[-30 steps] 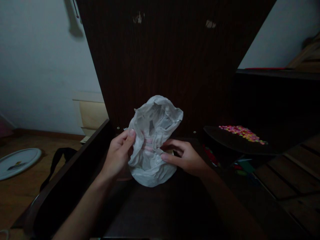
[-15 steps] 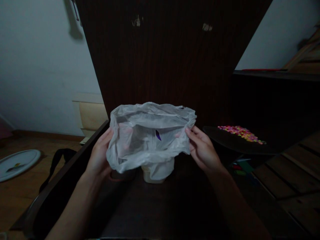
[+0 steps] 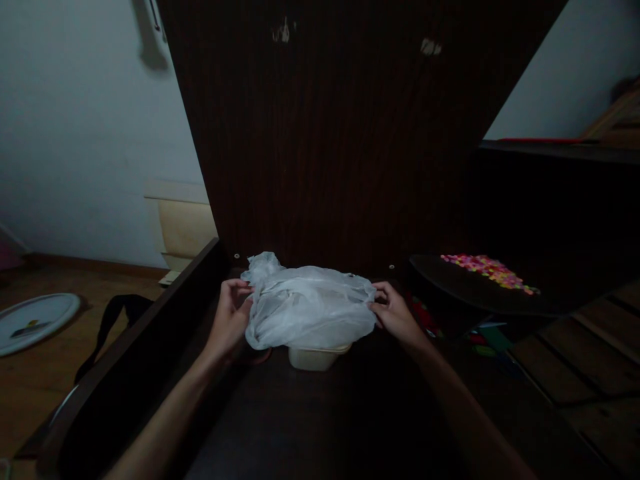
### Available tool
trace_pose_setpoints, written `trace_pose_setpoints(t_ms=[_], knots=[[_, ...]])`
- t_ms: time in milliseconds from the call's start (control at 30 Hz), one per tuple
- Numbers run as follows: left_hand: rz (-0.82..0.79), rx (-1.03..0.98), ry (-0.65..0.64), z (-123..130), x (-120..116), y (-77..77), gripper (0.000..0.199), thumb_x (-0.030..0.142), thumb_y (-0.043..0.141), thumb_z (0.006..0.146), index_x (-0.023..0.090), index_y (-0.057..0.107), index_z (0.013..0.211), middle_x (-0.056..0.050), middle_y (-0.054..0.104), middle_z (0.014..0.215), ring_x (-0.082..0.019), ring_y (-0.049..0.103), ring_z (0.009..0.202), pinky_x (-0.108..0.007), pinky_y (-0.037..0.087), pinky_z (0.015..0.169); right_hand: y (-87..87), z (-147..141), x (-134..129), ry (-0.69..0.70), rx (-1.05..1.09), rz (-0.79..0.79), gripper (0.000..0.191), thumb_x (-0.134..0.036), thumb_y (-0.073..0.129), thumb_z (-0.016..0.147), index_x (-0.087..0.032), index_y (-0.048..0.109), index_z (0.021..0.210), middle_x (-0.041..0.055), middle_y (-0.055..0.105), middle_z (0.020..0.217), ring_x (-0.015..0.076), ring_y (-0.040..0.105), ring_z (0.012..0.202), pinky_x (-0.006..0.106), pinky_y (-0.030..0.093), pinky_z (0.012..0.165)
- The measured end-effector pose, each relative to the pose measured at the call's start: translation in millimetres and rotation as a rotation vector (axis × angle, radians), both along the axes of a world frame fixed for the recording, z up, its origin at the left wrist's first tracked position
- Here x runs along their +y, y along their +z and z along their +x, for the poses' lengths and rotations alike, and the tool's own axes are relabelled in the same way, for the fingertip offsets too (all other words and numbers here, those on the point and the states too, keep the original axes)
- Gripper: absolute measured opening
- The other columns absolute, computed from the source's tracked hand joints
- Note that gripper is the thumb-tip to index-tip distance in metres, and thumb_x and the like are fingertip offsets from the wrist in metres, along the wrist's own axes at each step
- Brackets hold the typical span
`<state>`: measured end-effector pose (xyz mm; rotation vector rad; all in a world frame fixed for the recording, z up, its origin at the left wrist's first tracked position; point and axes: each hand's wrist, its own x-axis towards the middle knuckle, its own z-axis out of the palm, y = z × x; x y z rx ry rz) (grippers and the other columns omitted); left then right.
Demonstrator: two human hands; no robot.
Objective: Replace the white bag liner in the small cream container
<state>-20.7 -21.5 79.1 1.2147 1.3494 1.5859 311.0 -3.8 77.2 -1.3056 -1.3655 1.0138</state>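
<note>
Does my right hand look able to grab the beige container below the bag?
Probably not: your right hand holds the plastic bag, which hides most of the beige container. The container's front shows, so letting go might free the way.

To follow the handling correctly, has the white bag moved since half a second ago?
Yes. The white bag has come down: its upper edge, earlier higher against the dark panel, is now near that panel's base.
</note>
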Motion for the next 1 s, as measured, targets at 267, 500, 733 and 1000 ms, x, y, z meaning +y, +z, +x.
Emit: trace_pose_setpoints(t_ms=[267, 500, 733, 1000], knots=[[0.063, 0.568, -0.404, 15, 9, -14.5, 0.023, 0.016, 0.047, 0.072, 0.02, 0.068, 0.08, -0.006, 0.067, 0.091, -0.023, 0.065, 0.092, -0.034, 0.05, 0.089, -34.9, -13, 14, 0.128, -0.237, -0.01, 0.017, -0.025, 0.059, 0.067, -0.024, 0.053, 0.082, -0.0028, 0.061, 0.074, 0.0151, 0.057, 0.062, 0.024, 0.043, 0.054], [-0.302, 0.451, -0.716, 30, 2, -9.6, 0.031, 0.023, 0.055, 0.071, 0.016, 0.07, 0.097, -0.001, 0.064, 0.07, -0.016, 0.056, 0.051, -0.023, 0.045, 0.044, -49.5, -25, 25, 0.219, -0.344, 0.03, 0.012, -0.02, 0.066, 0.065, -0.026, 0.06, 0.073, 0.007, 0.072, 0.082, 0.0322, 0.066, 0.09, 0.042, 0.051, 0.081], [-0.289, 0.506, -0.685, 21, 5, -17.9, 0.028, 0.019, 0.059, 0.07, 0.018, 0.07, 0.096, -0.002, 0.066, 0.077, -0.016, 0.061, 0.053, -0.025, 0.047, 0.046, -44.9, -23, 26, 0.281, -0.316, 0.025, 0.012, -0.017, 0.069, 0.063, -0.026, 0.066, 0.071, 0.0055, 0.073, 0.081, 0.0299, 0.067, 0.082, 0.042, 0.053, 0.076], [0.199, 0.596, -0.234, 4, -16, 3.9, 0.025, 0.031, 0.057, 0.094, 0.022, 0.067, 0.115, -0.012, 0.057, 0.13, -0.024, 0.065, 0.103, -0.041, 0.057, 0.089, 16.5, -7, 22, 0.237, -0.17, 0.041, 0.035, -0.038, 0.062, 0.083, -0.02, 0.062, 0.113, 0.0042, 0.067, 0.101, 0.0084, 0.052, 0.056, 0.022, 0.04, 0.047]])
